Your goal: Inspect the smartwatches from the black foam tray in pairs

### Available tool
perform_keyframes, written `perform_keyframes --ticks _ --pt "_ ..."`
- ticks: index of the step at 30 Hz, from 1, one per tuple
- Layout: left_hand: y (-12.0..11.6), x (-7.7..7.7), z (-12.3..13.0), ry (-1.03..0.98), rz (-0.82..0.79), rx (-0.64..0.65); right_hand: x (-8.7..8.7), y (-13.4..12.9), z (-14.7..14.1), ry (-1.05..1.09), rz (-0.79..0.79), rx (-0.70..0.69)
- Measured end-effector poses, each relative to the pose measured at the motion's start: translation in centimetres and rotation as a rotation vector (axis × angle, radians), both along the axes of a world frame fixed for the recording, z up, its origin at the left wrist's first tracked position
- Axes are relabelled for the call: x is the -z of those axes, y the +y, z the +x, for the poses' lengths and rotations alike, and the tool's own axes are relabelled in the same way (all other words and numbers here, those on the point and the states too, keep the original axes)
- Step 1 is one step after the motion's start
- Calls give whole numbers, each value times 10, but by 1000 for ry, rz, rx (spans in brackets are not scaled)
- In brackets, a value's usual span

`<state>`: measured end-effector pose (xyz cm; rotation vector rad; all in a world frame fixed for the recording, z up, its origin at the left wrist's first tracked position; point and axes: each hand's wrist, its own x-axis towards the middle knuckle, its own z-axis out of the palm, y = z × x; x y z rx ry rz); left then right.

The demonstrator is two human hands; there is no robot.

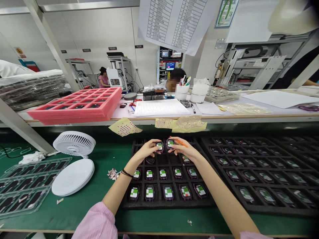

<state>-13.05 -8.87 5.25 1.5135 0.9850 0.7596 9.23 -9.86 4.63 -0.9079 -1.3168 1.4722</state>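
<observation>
Over the back of a black foam tray point(169, 203), my left hand point(149, 148) is closed on a small watch body point(159, 146) with a lit green and white screen. Close beside it, my right hand point(185, 150) grips a similar watch body point(170, 143), its screen lit as well. An orange stick, perhaps a pen point(181, 143), also lies between the fingers of my right hand. Below my hands, rows of tray pockets hold more watch bodies point(168, 192) with lit screens. Some pockets under my hands look dark, and my fingers hide part of the back rows.
Another foam tray point(243, 206) of watch bodies lies at right. A white fan point(73, 177) and clear plastic trays point(32, 207) stand at left. On the shelf above are a pink foam tray point(74, 114) and papers point(159, 108). Yellow sticker sheets point(189, 124) hang from its edge. Two people are beyond.
</observation>
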Motion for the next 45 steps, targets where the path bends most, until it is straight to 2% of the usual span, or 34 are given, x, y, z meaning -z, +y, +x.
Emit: perform_keyframes --ticks 3,7,11,21,28,38,45 --pt "-6 -8 -3 -67 44 -8 -8 1 -8 3 26 -22" --pt "-9 -12 -3 -15 94 -72 -7 2 -16 -70 24 52" --pt "-10 -14 -1 1 95 -126 -6 0 -16 -48 2 11" --pt "-12 -14 -1 -50 141 -85 -11 -5 -8 -51 108 -55" --pt "-15 -17 1 -19 152 -127 -18 -9 -13 -56 90 -30" --pt "-12 -12 0 -65 144 -84 -15 -9 -15 -79 120 24" --pt "-17 -19 1 -97 154 -78 -19 -12 -15 -62 98 37"
